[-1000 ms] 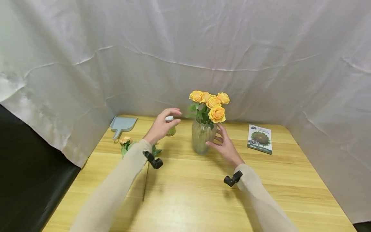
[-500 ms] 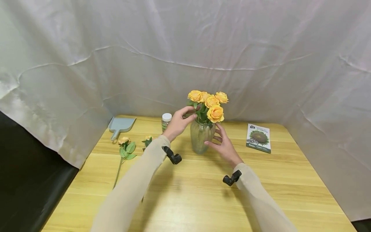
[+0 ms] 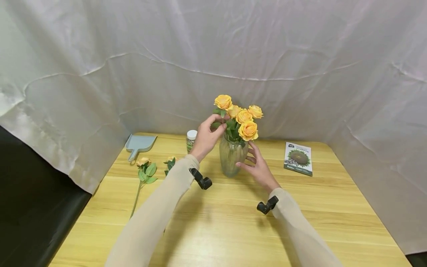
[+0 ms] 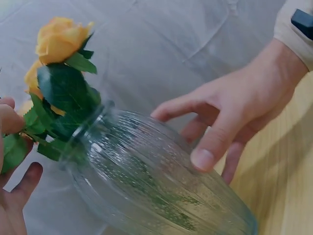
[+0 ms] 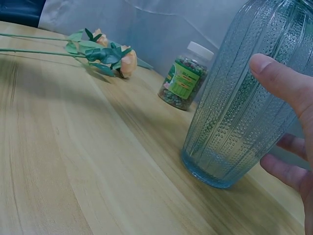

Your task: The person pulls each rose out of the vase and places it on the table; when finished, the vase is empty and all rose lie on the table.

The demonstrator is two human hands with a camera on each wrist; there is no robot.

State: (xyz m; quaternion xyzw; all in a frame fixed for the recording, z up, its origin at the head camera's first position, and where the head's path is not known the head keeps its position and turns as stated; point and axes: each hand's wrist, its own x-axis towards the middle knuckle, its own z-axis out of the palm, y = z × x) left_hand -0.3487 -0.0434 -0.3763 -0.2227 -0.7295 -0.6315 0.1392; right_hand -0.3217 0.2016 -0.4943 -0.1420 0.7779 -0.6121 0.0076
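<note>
A ribbed clear glass vase stands on the wooden table holding several yellow roses. My left hand is at the left of the vase mouth, where thumb and fingers pinch the leafy stem of one yellow rose. That bloom rises higher than the others. Stems show through the glass in the left wrist view. My right hand holds the vase's right side, thumb in front and fingers behind, as the right wrist view also shows with the thumb against the ribbed glass.
Two more roses lie at the left, one rose in full sight, the other rose partly behind the left forearm. A white-capped jar stands behind the left hand. A blue dustpan and a sunflower packet lie farther out.
My left hand has moved right from near the jar to the vase, taken hold of a rose stem and raised that rose slightly. The right hand has stayed at the vase.
</note>
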